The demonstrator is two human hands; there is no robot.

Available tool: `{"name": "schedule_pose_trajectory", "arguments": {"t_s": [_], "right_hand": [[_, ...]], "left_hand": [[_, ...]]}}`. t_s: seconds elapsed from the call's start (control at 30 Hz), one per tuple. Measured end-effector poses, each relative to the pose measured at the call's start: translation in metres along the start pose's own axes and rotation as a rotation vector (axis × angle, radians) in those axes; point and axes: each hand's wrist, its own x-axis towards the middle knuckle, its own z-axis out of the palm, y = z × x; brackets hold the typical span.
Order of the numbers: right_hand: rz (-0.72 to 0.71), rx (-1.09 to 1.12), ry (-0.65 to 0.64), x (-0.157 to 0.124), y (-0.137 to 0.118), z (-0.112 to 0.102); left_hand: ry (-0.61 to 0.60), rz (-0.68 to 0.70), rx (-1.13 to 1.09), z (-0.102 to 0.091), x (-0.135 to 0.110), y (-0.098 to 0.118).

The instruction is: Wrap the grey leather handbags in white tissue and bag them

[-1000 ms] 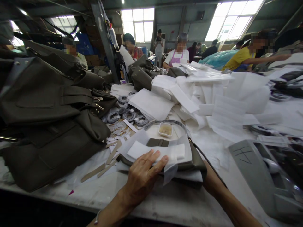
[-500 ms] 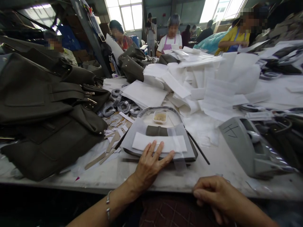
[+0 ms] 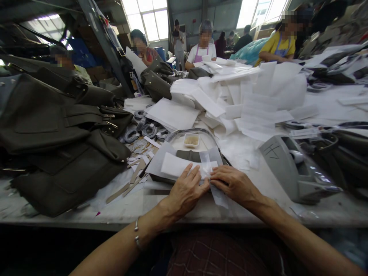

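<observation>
In front of me lies a flat dark bag (image 3: 161, 179) with a looped handle (image 3: 184, 130), partly covered by thin translucent sheet (image 3: 154, 163). A white foam strip (image 3: 175, 165) rests across it, below a dark green leather band (image 3: 188, 155). My left hand (image 3: 185, 188) lies on the foam strip, fingers spread and thumb toward the right. Close beside that thumb, my right hand (image 3: 237, 184) has its fingertips pinched on a clear film strip (image 3: 220, 197), which hangs past the bag's front edge. The exact grip under the fingers is partly hidden.
Dark green bags (image 3: 66, 165) are heaped at left, near coiled straps (image 3: 149, 130) and scraps. A small white tray (image 3: 191, 140) sits inside the handle loop. Behind are piled white sheets (image 3: 253, 103); a grey tape dispenser (image 3: 284, 168) stands at right. Co-workers (image 3: 202, 50) are beyond.
My right hand has risen from the table's front edge to the bag and now pinches the clear film strip. My left hand stays on the foam strip, whose right end is now lifted or creased.
</observation>
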Motion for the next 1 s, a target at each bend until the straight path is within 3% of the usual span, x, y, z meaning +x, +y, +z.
{"name": "schedule_pose_trajectory", "arguments": {"t_s": [0.13,0.3,0.43,0.53,0.63,0.77,1.0], "right_hand": [[0.002,0.029,0.051,-0.007,0.0,0.005],[0.0,0.089,0.132,-0.019,-0.008,-0.002],[-0.02,0.077,0.202,-0.051,-0.02,-0.018],[-0.008,0.052,0.079,-0.081,-0.022,-0.017],[0.052,-0.003,-0.041,-0.1,-0.018,-0.002],[0.116,-0.016,-0.038,-0.102,-0.016,0.014],[0.144,-0.016,0.023,-0.091,-0.031,0.018]], "left_hand": [[-0.018,-0.011,-0.238,0.006,0.006,-0.006],[0.004,-0.04,-0.464,0.013,-0.004,-0.008],[-0.012,-0.04,-0.435,0.013,-0.008,-0.006],[-0.018,-0.04,-0.412,0.013,-0.007,-0.006],[-0.008,-0.043,-0.402,0.014,-0.007,-0.006],[-0.002,-0.044,-0.403,0.015,-0.007,-0.005],[0.038,-0.051,-0.384,0.016,-0.007,-0.002]]}}
